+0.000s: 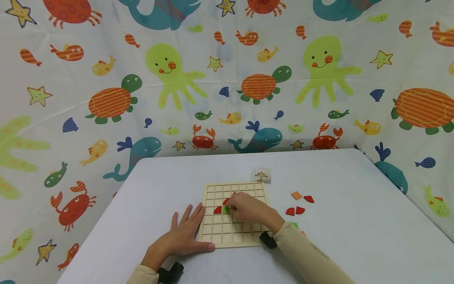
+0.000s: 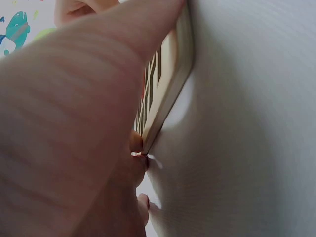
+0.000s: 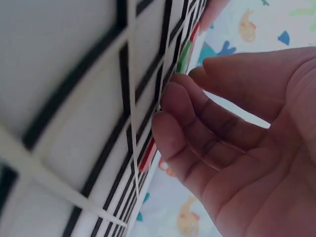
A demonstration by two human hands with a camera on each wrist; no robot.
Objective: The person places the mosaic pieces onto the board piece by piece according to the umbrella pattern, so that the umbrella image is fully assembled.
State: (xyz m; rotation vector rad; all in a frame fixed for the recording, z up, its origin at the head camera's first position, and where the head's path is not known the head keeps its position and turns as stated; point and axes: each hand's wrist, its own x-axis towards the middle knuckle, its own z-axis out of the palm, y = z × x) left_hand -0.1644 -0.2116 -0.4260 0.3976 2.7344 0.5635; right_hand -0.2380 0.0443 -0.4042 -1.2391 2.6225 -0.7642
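A wooden grid board [image 1: 227, 238] lies on the white table. My left hand [image 1: 182, 236] rests with spread fingers against its left edge, the thumb along the near left corner. Over the middle of the board, my right hand [image 1: 250, 209] has its fingers bent and its fingertips down at the grid, right beside a green square piece [image 1: 226, 210]. Left of that piece sits a red quarter-circle piece [image 1: 218, 210], and another red piece [image 1: 226, 201] shows above it, partly covered by the hand. I cannot tell whether the right fingertips pinch a piece.
Right of the board lie an orange square [image 1: 296, 195] and several loose red quarter-circles [image 1: 309, 199]. A green piece [image 1: 294, 225] and an orange piece [image 1: 303, 233] are partly hidden by the right forearm. A small pattern card [image 1: 261, 175] lies behind the board.
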